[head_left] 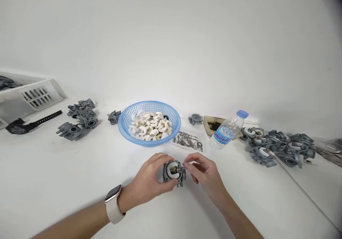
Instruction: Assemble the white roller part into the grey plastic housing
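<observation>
A grey metal carburetor body with a white ring-shaped float inside it rests on the white table, its open side facing up. My left hand grips it from the left, fingers over the back edge and thumb along the front. At its right side is my right hand, thumb and index finger pinched together near the rim. Whatever sits between those fingertips is too small to make out.
Behind my hands stand a blue basket of white floats, a tray of small metal pins and a water bottle. Carburetors lie at left and right, near a thin hose. A black watch lies by a white crate.
</observation>
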`<state>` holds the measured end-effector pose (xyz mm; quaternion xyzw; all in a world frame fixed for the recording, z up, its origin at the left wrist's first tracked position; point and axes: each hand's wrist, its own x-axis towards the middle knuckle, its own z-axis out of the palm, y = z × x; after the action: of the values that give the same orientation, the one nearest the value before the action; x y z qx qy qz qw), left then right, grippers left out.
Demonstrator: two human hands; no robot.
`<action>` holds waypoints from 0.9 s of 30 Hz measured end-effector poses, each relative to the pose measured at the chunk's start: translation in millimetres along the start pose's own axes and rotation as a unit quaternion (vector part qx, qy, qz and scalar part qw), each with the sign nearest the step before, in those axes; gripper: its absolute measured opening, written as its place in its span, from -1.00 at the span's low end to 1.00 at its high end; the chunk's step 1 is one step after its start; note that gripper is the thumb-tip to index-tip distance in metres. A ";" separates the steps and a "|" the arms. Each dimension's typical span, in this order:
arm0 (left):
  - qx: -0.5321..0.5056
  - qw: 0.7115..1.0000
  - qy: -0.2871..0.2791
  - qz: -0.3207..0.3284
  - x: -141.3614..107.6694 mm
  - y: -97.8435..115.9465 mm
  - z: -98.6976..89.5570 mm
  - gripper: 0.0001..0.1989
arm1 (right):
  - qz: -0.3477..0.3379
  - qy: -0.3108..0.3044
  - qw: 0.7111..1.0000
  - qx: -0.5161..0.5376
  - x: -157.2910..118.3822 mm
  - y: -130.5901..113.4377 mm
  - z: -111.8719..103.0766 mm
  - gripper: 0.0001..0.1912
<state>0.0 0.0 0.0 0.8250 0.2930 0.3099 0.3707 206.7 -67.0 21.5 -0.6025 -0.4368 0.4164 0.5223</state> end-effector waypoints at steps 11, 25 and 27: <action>-0.044 0.999 -0.015 -0.011 4.7 4.6 -3.0 -0.62 | 0.045 -0.011 0.999 0.021 7.2 11.6 2.8 -0.59; -0.027 0.999 -0.020 0.020 4.9 -1.4 -1.8 -0.64 | 0.039 0.038 0.998 0.031 4.5 3.6 11.3 -0.52; -0.023 0.999 -0.018 0.023 5.0 -1.9 -1.8 -0.64 | 0.039 0.040 0.998 0.034 4.0 4.3 11.4 -0.52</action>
<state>1.4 5.4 0.9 0.8281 0.2601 0.3102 0.3878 197.3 -60.4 15.8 -0.6173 -0.3775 0.4267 0.5426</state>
